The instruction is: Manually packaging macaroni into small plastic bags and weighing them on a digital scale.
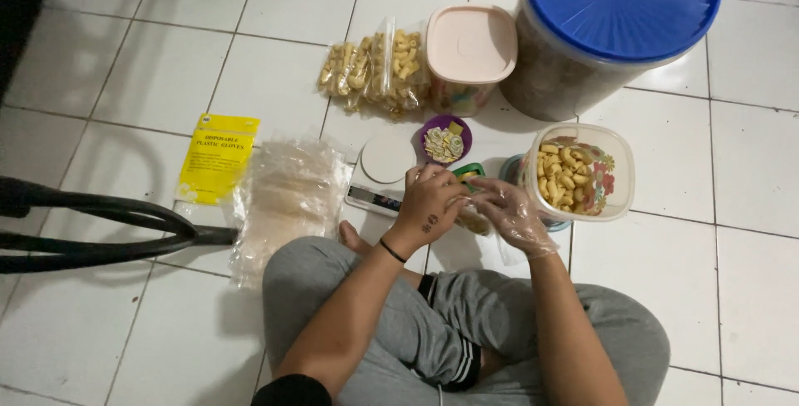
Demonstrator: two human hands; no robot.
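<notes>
A person sits cross-legged on the white tiled floor in grey trousers. The left hand, bare with a dark band at the wrist, curls its fingers over the top of a small clear bag of snacks; its grip is closed on the bag's upper edge. The right hand, inside a thin clear glove, touches the same bag from the other side, fingers bent around it, though how tightly it holds cannot be told. The bag sits between the two hands, just in front of the knees.

Left of the hands lies a stack of empty clear bags, and beside it a yellow glove packet. Just beyond the hands is a small white scale. A purple bowl stands behind it. To the right, an open clear tub holds yellow snacks. Farther off lie filled snack bags, a tub with a pink lid and a big jar with a blue lid.
</notes>
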